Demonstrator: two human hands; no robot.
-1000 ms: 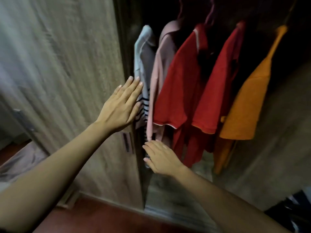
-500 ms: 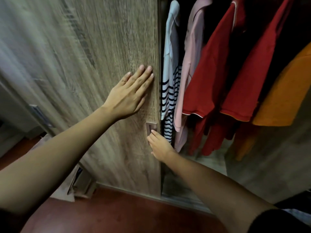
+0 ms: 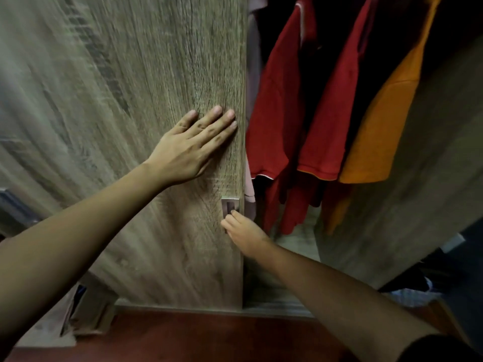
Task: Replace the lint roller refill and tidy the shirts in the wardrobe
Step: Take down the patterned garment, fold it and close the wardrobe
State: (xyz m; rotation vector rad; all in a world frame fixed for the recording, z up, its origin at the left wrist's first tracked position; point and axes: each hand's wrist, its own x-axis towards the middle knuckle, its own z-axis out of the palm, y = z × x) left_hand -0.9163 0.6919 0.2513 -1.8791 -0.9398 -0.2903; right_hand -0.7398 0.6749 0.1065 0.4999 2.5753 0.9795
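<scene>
A wood-grain sliding wardrobe door (image 3: 146,100) fills the left and middle of the view. My left hand (image 3: 188,150) lies flat on it, fingers together, near its right edge. My right hand (image 3: 243,231) is lower down, fingertips hooked at the small metal recessed handle (image 3: 230,205) on the door's edge. Right of the door hang two red shirts (image 3: 277,121) (image 3: 332,126) and an orange shirt (image 3: 379,137). A strip of pink shirt (image 3: 252,74) shows just past the door's edge. No lint roller is in view.
The wardrobe's wood side wall (image 3: 423,178) stands at the right, with dark and white items (image 3: 407,291) on the floor by it. A red-brown floor (image 3: 198,335) runs along the bottom. Flat cardboard-like objects (image 3: 83,314) lean at the lower left.
The door has slid to the right with both hands on it. It now hides the striped shirt and most of the pink one.
</scene>
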